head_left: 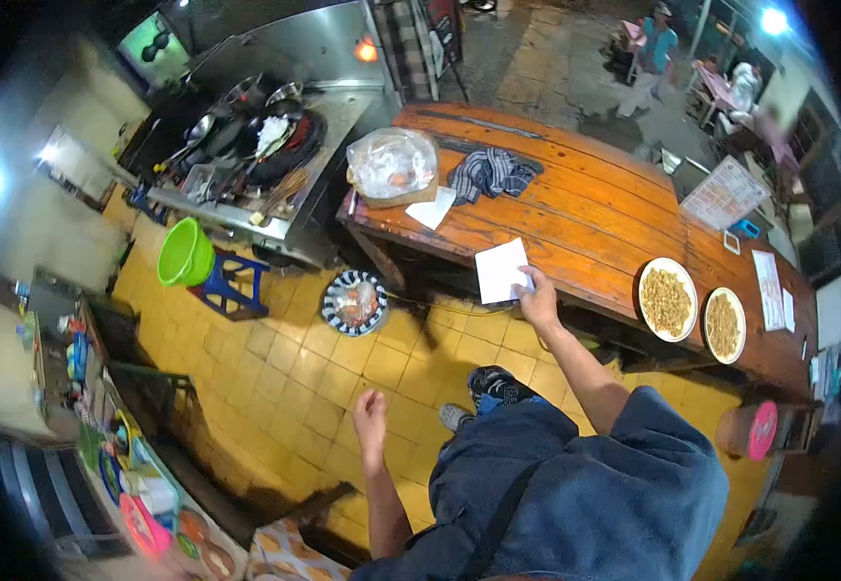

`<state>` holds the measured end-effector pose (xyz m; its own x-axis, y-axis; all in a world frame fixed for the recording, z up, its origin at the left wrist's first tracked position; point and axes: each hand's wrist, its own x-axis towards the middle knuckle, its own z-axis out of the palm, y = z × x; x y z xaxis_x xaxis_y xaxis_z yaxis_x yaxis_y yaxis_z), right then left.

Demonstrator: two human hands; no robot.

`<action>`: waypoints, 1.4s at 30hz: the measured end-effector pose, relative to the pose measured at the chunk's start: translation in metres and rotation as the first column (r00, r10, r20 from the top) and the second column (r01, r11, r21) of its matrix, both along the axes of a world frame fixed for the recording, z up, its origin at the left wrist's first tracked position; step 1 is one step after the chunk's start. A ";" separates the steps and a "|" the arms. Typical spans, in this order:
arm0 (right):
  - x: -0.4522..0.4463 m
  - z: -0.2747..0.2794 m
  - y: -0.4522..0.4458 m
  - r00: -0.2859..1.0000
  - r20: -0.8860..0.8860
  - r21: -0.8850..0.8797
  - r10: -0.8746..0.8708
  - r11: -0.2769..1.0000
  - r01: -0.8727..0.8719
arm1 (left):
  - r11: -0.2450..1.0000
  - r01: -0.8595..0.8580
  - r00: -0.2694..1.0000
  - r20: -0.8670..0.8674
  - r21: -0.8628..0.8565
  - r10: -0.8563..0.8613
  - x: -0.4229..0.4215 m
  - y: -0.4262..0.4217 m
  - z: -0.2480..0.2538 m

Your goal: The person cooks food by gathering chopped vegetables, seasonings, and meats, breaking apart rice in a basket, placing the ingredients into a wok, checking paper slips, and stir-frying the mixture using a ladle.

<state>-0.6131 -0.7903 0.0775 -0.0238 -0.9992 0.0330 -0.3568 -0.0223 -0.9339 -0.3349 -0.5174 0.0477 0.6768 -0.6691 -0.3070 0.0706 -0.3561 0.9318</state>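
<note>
My right hand [538, 302] pinches a white sheet of paper [501, 270] by its lower right corner, over the near edge of the wooden table [585, 218]. My left hand [370, 418] hangs in the air above the yellow tiled floor, its fingers loosely curled together with nothing visible in them. To the right of the paper, two white plates hold what looks like noodles: a larger plate [642, 302] and a smaller plate [709, 331]. Farther left on the table lie a striped cloth [491, 177], another piece of white paper [432, 208] and a clear plastic bag [391, 160].
A stove counter [348, 111] with woks stands at upper left. On the floor are a striped basin [331, 308] and a blue stool [236, 283] beside a green bucket [184, 254]. A cluttered shelf lines the left. A person [655, 53] is outside, beyond the table.
</note>
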 end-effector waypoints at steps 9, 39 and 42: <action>0.022 -0.054 -0.030 0.982 -0.105 -0.192 -0.155 0.972 0.133 | 0.673 0.733 0.658 0.360 -0.102 -0.661 0.010 -0.278 0.075; 0.132 -0.015 -0.095 0.939 -0.330 0.175 0.097 0.984 -0.040 | 0.606 0.795 0.361 0.829 -0.033 -0.427 -0.028 -0.598 0.049; 0.137 -0.013 -0.098 0.923 -0.368 0.198 0.109 0.979 -0.036 | 0.648 0.759 0.336 0.817 0.059 -0.468 -0.023 -0.601 0.055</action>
